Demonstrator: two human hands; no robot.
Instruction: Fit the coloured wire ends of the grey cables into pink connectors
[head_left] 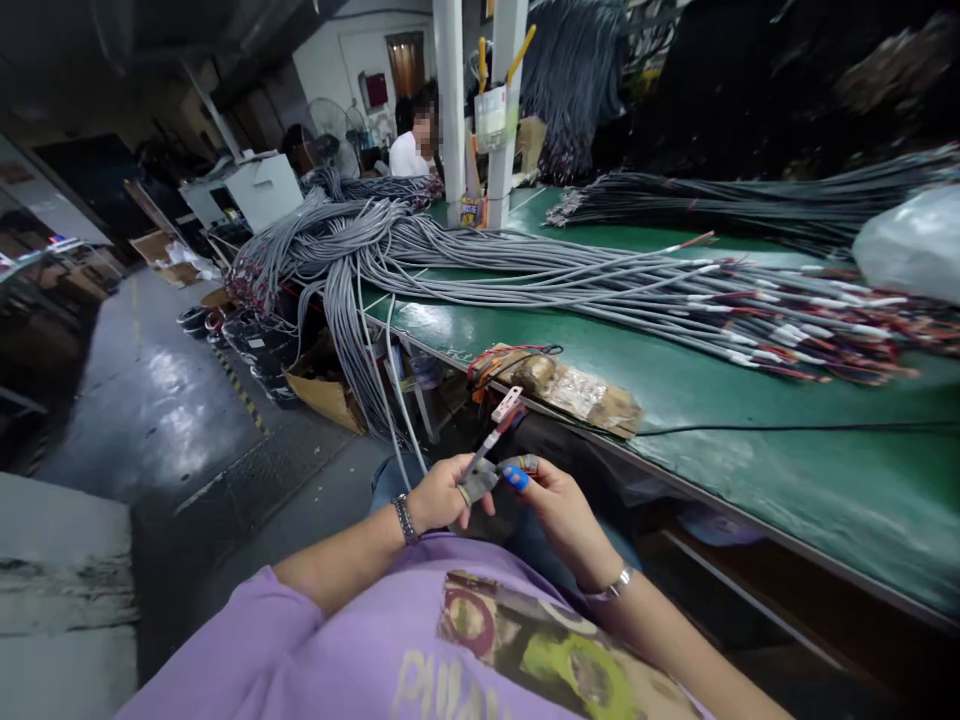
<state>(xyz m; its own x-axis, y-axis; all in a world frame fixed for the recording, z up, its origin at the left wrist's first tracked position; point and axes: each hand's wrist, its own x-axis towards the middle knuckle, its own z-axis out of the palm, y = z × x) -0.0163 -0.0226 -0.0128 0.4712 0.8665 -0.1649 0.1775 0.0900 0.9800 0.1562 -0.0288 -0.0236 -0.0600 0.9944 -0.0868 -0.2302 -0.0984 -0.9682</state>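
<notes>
My left hand (pixel 448 492) is closed around a grey cable (pixel 477 457). The cable's end points up past my fingers toward the bench edge, close to a small pale pink piece with holes (pixel 508 404). My right hand (pixel 551 500) is pinched just beside it, a blue cover on one fingertip and grey wrapping on another. What lies between those fingertips is too small to make out. Above both hands, a board wrapped in tape (pixel 581 392) with red and black wires rests on the bench's front edge.
A large bundle of grey cables (pixel 480 255) lies across the green bench (pixel 720 440), its stripped ends at right. More cables (pixel 349 350) hang off the left end. White posts (pixel 450 110) rise behind, near a seated person (pixel 411 150). A cardboard box (pixel 326 390) stands on the floor.
</notes>
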